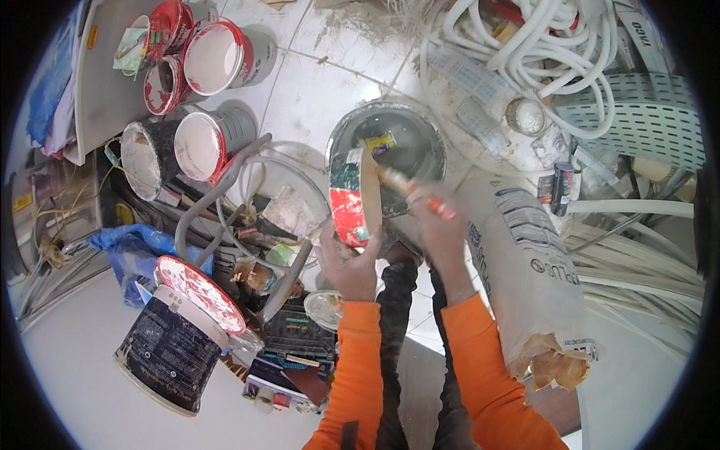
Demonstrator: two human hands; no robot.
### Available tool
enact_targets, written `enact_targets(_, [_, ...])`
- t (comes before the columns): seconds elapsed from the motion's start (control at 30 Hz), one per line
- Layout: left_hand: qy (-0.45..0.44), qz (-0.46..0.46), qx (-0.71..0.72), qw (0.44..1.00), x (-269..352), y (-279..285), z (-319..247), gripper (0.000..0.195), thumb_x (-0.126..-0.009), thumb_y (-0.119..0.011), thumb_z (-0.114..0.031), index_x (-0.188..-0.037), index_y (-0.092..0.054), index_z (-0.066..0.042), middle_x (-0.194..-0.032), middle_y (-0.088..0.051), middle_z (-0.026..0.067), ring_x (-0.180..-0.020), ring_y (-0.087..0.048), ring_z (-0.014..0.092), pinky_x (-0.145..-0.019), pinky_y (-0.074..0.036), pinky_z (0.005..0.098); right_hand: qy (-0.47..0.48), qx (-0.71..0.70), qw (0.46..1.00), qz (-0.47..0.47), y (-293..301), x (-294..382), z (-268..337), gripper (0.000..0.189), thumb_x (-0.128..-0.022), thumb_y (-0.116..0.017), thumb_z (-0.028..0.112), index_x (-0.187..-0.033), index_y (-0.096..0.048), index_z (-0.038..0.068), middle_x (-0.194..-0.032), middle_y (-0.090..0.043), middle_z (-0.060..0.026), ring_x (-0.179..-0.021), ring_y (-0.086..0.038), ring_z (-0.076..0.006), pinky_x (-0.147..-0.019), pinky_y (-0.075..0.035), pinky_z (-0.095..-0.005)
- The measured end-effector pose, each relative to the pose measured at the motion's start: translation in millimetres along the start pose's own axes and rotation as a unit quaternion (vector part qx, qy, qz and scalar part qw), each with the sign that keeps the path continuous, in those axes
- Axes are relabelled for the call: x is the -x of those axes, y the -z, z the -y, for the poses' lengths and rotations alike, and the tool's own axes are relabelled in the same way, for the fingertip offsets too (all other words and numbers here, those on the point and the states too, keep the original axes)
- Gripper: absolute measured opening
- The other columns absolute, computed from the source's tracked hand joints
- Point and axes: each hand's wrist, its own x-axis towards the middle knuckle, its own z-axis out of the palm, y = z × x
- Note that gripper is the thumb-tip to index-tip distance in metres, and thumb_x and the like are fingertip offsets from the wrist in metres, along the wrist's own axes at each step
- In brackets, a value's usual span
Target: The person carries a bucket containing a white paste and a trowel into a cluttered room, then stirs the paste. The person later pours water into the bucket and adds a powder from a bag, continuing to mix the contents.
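My left hand (pixel 350 263) grips a small round tub (pixel 347 199) by its lower end. The tub is tilted on its side, with worn red and dark green paint or print on its wall. In my right hand (pixel 441 222) is a slim tool with an orange-red handle (pixel 441 208), perhaps a brush; it is blurred, and its tip points at the tub's pale face. Beneath both lies a round dark bucket (pixel 416 135) with a grey inside. A small yellow-labelled item (pixel 380 144) shows in the bucket, just beyond the tub's upper end.
A torn-topped paper sack (pixel 523 253) lies right of my legs. Coiled white hose (pixel 540 50) and a perforated metal tray (pixel 630 124) are beyond it. To the left are plaster-stained buckets (pixel 214 59), grey flexible conduit (pixel 194 214) and a dark paint bucket (pixel 169 349) with a red-rimmed lid.
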Motion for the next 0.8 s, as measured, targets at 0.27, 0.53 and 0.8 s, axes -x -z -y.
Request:
enact_targets(0.27, [-0.005,-0.023,-0.119,0.993,1,-4,-1,0.077,-0.071,-0.099,-0.010,-0.136,-0.061,0.001,-0.125,-0.065,0.0166,-0.111,-0.064,0.029,-0.098,-0.052,0.0423,0.036,0.184,0.979,-0.075,-40,-72,-59,0.022,-0.089,-0.068,0.002,-0.108,-0.077,0.007,-0.110,-0.076,-0.0157,-0.108,-0.072,-0.0358,-0.096,-0.055,-0.0411])
enact_targets(0.53, [0.021,-0.028,-0.030,0.999,-4,-2,3,0.067,-0.081,-0.089,0.003,-0.139,-0.056,0.004,-0.129,-0.063,0.0129,-0.117,-0.064,0.022,-0.101,-0.054,0.0360,-0.032,-0.014,0.999,0.015,-3,-14,-24,0.012,-0.088,-0.073,0.005,-0.099,-0.077,0.003,-0.103,-0.077,-0.0121,-0.095,-0.074,-0.0237,-0.090,-0.056,-0.0329])
enact_targets(0.8, [0.056,0.006,0.076,0.996,-5,-4,-6,0.063,-0.084,-0.086,0.009,-0.138,-0.053,0.004,-0.131,-0.061,0.0121,-0.118,-0.064,0.019,-0.102,-0.055,0.0339,-0.004,-0.001,0.996,0.088,-23,-1,-9,0.006,-0.088,-0.074,0.006,-0.093,-0.077,0.004,-0.095,-0.075,-0.0130,-0.092,-0.076,-0.0262,-0.083,-0.057,-0.0351])
